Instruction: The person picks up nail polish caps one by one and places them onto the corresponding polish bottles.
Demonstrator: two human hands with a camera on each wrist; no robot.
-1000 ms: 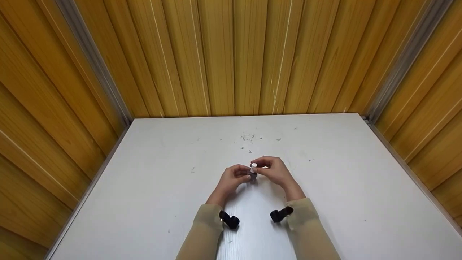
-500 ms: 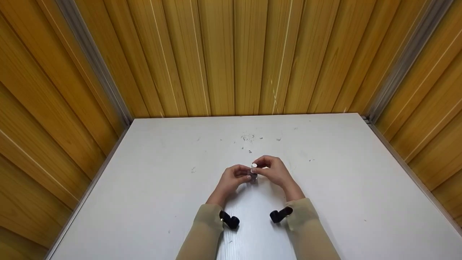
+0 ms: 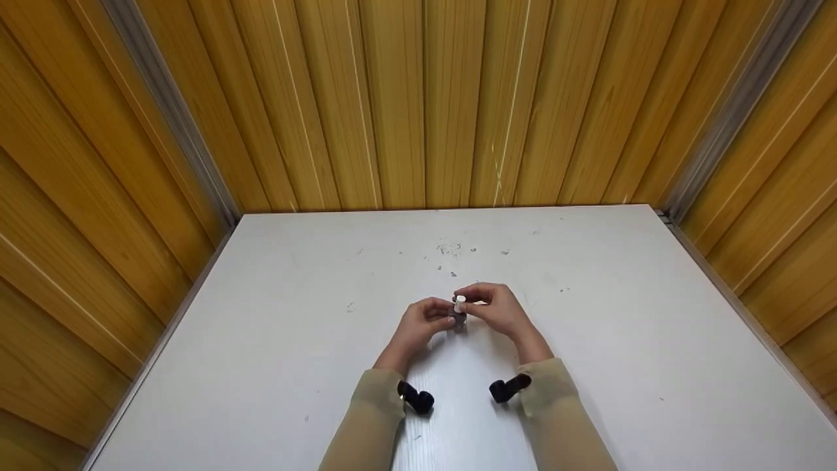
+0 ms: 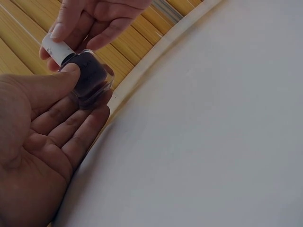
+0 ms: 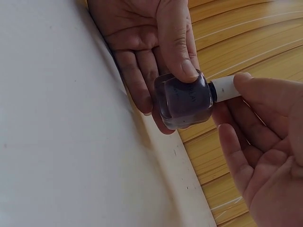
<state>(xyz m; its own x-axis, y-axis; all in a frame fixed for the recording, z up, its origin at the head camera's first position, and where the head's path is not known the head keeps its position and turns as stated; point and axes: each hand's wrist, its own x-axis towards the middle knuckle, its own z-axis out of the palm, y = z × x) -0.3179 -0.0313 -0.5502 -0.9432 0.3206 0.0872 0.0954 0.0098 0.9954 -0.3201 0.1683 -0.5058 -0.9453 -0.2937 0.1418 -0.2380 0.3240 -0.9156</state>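
A small nail polish bottle [image 4: 92,75] of clear glass with dark purple polish is held between both hands, a little above the table. My left hand [image 3: 417,327] pinches the glass body between thumb and fingers. On the bottle's neck sits a white cap [image 5: 226,88], gripped by the thumb and fingers of my right hand [image 3: 502,313]. In the right wrist view a dark ring of the neck shows between cap and glass. Whether the cap is loose or tight I cannot tell. Faint lettering marks the front of the glass.
The white table [image 3: 294,294] carries small dark scuffs [image 3: 450,249] towards its back edge. Yellow wood-look panels [image 3: 392,104] with grey metal corner posts stand behind it and at both sides. A black wrist camera [image 3: 416,398] sits at the left cuff, another black camera [image 3: 509,388] at the right.
The right fingers shift slightly on the white cap: half a second ago they covered more of it, and now more of its side shows. The left hand stays in place.
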